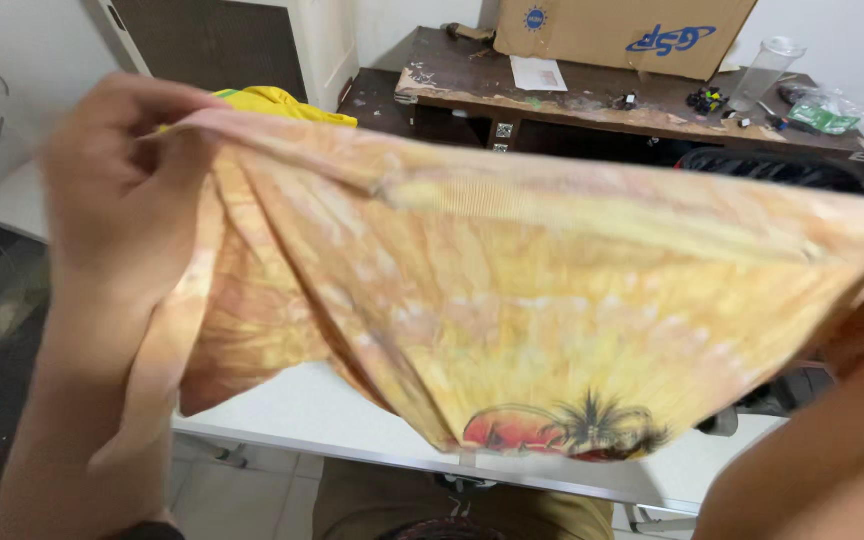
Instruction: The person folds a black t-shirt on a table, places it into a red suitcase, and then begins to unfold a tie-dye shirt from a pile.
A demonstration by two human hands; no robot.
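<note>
Fingers point(157, 150) of the left hand point(117, 200) pinch the top hem of an orange tie-dye shirt point(512, 300), held up stretched above a white bench point(292, 415). The right hand is out of frame; only its forearm point(832, 450) shows at the lower right, so whether those fingers are clenched on the cloth cannot be told, though the taut hem running to the right edge suggests a grip there. The shirt hangs in mid-air, its palm-tree print point(572, 430) drooping toward the bench edge, folds bunched under the left hand. The left grip looks shallow, cloth caught only at the hem: a sharp shake could pull it free and drop that corner. The picture is blurred, a sign of quick motion. Behind, a yellow garment point(272, 102) lies on the bench, and a cluttered wooden table point(472, 85) bears a cardboard box point(612, 35) and a clear jar point(767, 70), well apart from the shirt.
</note>
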